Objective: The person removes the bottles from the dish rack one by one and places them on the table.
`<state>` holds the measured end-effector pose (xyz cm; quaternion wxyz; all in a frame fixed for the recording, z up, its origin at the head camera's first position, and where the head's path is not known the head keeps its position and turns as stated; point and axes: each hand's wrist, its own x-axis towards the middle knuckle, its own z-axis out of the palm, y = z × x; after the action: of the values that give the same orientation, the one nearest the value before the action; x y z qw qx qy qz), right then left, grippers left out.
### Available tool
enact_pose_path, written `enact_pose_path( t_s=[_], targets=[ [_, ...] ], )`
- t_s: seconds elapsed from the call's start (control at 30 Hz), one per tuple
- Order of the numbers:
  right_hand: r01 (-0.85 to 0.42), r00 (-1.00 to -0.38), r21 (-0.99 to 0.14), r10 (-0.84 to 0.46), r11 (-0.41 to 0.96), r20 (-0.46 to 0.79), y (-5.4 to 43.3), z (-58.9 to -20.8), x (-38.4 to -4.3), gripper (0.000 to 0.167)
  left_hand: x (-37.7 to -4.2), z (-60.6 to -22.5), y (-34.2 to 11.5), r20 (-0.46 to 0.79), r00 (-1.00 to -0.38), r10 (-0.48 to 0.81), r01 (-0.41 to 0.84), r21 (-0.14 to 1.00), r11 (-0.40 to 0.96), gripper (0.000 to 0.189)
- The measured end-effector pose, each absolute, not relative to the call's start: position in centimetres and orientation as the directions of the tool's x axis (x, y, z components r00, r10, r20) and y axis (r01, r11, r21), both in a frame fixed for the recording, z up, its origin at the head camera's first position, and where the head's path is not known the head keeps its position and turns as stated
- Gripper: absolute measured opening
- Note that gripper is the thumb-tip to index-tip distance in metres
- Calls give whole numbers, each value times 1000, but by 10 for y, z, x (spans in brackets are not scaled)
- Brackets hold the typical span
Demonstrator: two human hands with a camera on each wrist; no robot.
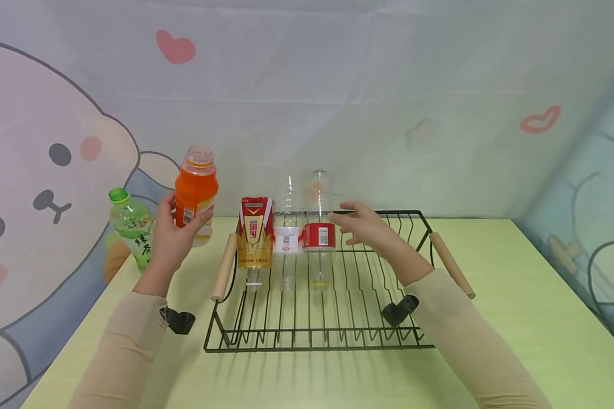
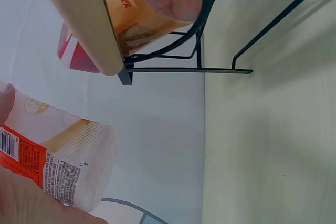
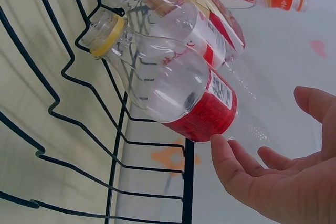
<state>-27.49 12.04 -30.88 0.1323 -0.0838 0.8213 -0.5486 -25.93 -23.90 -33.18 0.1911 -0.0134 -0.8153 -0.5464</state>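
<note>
My left hand (image 1: 176,236) grips a clear bottle with an orange label (image 1: 196,184), held upright, its capless neck up, left of the rack. Its pale ridged base (image 2: 86,163) shows in the left wrist view. My right hand (image 1: 365,230) has its fingers spread beside a clear bottle with a red label (image 1: 319,235), a fingertip right at the label's edge in the right wrist view. That bottle stands neck down in the black wire rack (image 1: 307,348). Beside it, also upside down, are a bottle with a white-and-red label (image 1: 289,240) and a red-and-gold bottle (image 1: 254,233).
A green tea bottle (image 1: 133,227) stands on the table (image 1: 491,318) at the left, behind my left hand. The rack has wooden handles at its left (image 1: 225,267) and right ends. A printed cloth backdrop (image 1: 307,85) hangs behind the table.
</note>
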Motion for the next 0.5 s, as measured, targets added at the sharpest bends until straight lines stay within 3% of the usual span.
enact_pose_path(
  t_s=[0.5],
  targets=[
    [20, -941, -902, -297, 432, -162, 116, -319, -279, 72, -269, -355, -250, 225, -944, -243, 131, 927, 350, 83]
  ],
)
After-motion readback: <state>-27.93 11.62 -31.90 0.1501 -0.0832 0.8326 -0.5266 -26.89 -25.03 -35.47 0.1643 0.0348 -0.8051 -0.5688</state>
